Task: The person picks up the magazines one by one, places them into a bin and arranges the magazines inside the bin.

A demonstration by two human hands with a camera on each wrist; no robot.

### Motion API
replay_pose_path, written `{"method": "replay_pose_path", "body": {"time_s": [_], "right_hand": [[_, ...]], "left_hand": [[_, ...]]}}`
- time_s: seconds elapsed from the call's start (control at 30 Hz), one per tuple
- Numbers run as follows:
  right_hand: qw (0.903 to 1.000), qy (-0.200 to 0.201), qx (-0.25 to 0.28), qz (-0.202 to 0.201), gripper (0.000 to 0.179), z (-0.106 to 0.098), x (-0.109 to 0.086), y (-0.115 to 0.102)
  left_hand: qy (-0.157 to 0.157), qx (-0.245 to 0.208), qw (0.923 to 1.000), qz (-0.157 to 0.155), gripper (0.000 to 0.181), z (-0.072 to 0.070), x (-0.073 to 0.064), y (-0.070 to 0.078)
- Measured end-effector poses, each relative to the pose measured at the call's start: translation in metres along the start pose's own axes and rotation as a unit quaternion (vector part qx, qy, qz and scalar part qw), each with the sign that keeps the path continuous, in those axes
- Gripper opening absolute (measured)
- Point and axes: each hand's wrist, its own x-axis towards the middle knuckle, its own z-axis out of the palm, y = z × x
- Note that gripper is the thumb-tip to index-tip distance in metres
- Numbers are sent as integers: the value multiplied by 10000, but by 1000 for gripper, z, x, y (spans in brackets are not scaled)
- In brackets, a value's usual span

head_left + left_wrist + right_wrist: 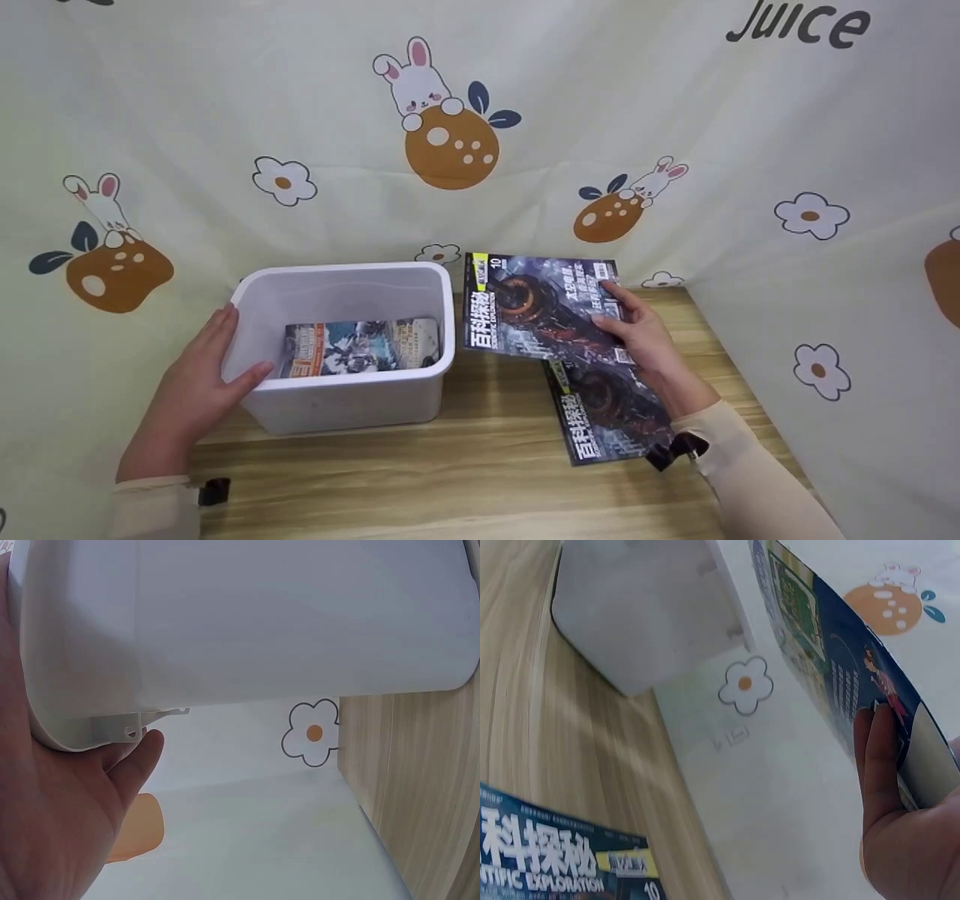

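A white plastic bin (352,405) stands on the table, a magazine (360,346) lying inside it. At the bin's left end, my left hand (196,382) grips the rim, thumb over the front corner. The left wrist view has this hand (67,802) against the bin's outer wall (262,622). To the right of the bin, my right hand (646,341) pinches a dark magazine (547,307) by its right edge, thumb on the cover. It is raised off the table, its back cover (847,667) seen from below. Another magazine (611,412) with a matching cover lies beneath, partly hidden.
Wood-grain table (420,480) runs along the front. A pale curtain (555,75) printed with rabbits, oranges and flowers hangs close behind the bin and along both sides.
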Motion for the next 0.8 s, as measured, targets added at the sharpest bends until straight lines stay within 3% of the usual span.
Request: {"method": "replay_pose_path", "body": {"time_s": [0.4,0.8], "right_hand": [[9996,-260,-87,85,77,43,3,-23],[9988,-464,-81,-108,76,112,8,-29]], "left_hand": [[54,0,10000,23,109,0,2,0],[-17,26,10000,-43,111,1,-1,-1]]}}
